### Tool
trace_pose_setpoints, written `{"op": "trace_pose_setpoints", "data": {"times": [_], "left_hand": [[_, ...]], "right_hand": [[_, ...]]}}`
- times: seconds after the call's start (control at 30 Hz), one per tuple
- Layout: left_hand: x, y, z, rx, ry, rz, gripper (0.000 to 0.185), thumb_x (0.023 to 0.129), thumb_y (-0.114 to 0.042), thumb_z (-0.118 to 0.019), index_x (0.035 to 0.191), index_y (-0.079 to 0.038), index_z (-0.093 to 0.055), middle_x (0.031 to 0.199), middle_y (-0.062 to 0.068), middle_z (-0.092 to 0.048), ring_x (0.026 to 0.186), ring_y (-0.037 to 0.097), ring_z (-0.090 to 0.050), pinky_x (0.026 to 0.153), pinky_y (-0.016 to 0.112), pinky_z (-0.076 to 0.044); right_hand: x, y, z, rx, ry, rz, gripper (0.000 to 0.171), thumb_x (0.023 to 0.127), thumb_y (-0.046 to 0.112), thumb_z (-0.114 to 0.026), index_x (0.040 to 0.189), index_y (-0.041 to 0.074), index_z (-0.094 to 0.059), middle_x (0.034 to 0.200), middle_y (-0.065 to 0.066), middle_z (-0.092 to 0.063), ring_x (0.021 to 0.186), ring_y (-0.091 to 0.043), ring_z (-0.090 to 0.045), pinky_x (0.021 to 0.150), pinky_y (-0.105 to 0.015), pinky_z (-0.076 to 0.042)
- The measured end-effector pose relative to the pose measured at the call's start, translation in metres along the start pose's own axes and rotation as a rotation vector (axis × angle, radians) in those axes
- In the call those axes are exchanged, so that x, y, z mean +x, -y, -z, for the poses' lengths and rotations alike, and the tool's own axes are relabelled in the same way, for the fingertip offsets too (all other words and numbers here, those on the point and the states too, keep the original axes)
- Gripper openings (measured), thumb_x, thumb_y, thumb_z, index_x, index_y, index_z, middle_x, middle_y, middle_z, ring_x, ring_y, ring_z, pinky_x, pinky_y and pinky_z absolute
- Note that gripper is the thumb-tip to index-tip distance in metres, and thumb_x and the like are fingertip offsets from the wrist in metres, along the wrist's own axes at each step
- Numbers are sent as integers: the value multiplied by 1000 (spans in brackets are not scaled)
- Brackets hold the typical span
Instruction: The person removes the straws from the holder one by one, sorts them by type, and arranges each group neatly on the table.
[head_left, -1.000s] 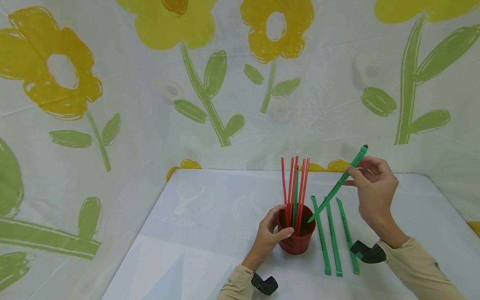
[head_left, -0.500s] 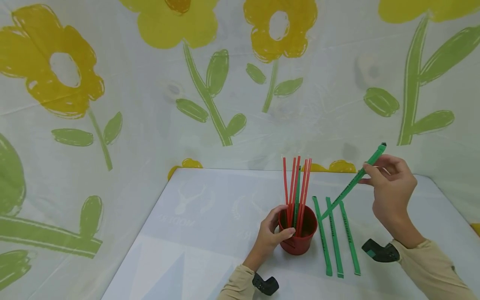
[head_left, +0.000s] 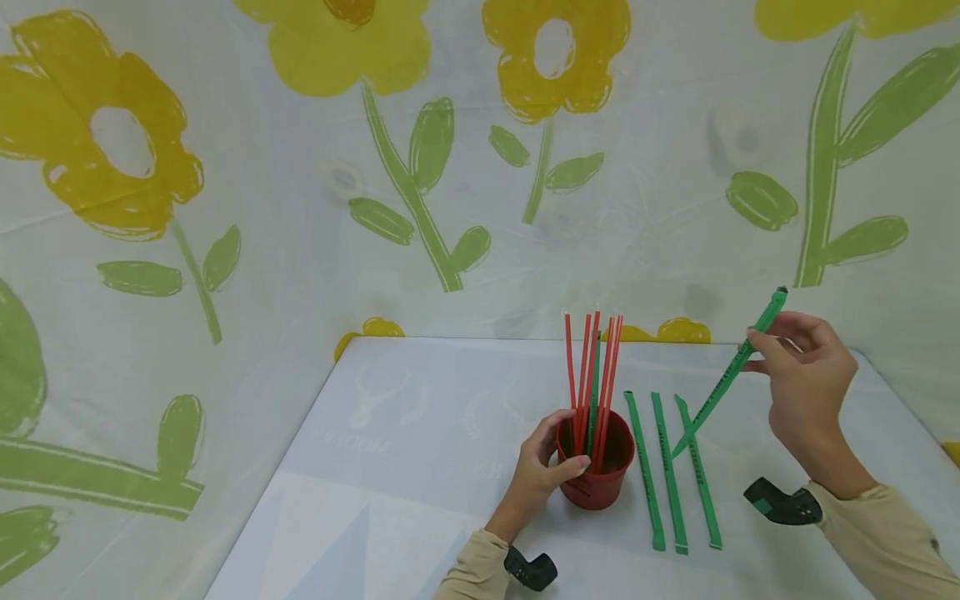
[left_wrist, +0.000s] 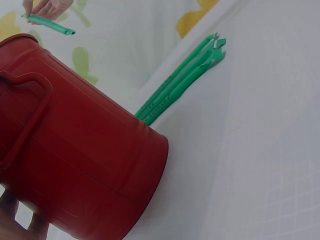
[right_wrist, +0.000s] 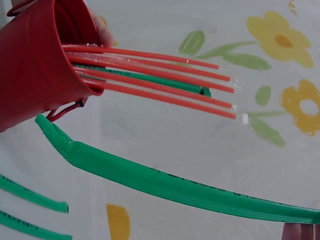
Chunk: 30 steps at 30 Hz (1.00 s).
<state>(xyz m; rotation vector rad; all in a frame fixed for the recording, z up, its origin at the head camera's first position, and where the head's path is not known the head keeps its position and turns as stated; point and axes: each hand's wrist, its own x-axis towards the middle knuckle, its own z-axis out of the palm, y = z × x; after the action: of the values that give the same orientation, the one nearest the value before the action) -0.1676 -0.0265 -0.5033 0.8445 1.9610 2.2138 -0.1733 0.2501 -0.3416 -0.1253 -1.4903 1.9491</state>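
Note:
My left hand (head_left: 536, 471) grips a small red metal bucket (head_left: 596, 490), the thumb over its near rim and the fingers at its left side. Several red straws (head_left: 571, 367) in clear wrappers and one green-wrapped straw (head_left: 595, 383) stand upright in it. To the right, raised above the table, my right hand (head_left: 813, 392) pinches another green-wrapped straw (right_wrist: 165, 182) near its upper end. That straw slants down to the left, its lower tip overlapping the table straws in the head view. In the right wrist view only fingertips (right_wrist: 300, 231) show.
Three green-wrapped straws lie roughly parallel on the white table (head_left: 390, 467) right of the bucket: a left one (head_left: 645, 471), a middle one (head_left: 670, 483) and a right one (head_left: 702, 483). A flower-printed cloth (head_left: 637, 242) hangs behind the table and along its left.
My right hand has moved right with the green straw, whose lower tip has gone from the bucket's rim to over the table straws. My left hand and the bucket have stayed almost still.

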Motion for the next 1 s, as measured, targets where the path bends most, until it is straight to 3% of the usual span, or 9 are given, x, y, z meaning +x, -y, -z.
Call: {"op": "trace_pose_setpoints", "data": {"times": [0.2, 0.43, 0.53, 0.73, 1.0], "left_hand": [[0, -6, -1, 0, 4, 11, 57, 88, -23, -65, 139, -17, -41, 138, 4, -48, 127, 21, -44, 105, 36, -36], [0, -32, -5, 15, 33, 12, 60, 88, -20, -63, 140, -4, -37, 138, 13, -46, 126, 26, -44, 105, 37, -35], [0, -28, -5, 11, 28, 22, 59, 88, -21, -63, 140, -7, -39, 139, 10, -47, 127, 24, -44, 106, 36, -34], [1, -5, -2, 20, 7, 10, 59, 87, -29, -65, 140, -19, -41, 138, 1, -48, 127, 19, -44, 105, 34, -35], [0, -4, -1, 7, -3, 34, 58, 87, -27, -65, 139, -20, -41, 138, 1, -48, 128, 18, -43, 105, 35, -35]], "right_hand": [[4, -5, 7, -80, -27, -63, 25, 80, -8, -66, 102, 3, -61, 92, -8, -60, 71, -13, -62, 48, -18, -51], [6, -13, 14, -150, -41, -128, 24, 81, -5, -66, 102, 7, -61, 93, -5, -59, 71, -10, -61, 47, -18, -50], [7, -17, 17, -193, -36, -138, 24, 82, -3, -66, 102, 8, -60, 93, -3, -59, 71, -8, -61, 48, -17, -50], [9, -24, 24, -290, -7, -167, 23, 84, 0, -66, 102, 12, -59, 93, 1, -58, 71, -4, -61, 50, -15, -50], [9, -32, 37, -328, 75, -190, 20, 86, 3, -64, 100, 17, -58, 90, 4, -57, 72, -1, -59, 50, -16, -50]]}}
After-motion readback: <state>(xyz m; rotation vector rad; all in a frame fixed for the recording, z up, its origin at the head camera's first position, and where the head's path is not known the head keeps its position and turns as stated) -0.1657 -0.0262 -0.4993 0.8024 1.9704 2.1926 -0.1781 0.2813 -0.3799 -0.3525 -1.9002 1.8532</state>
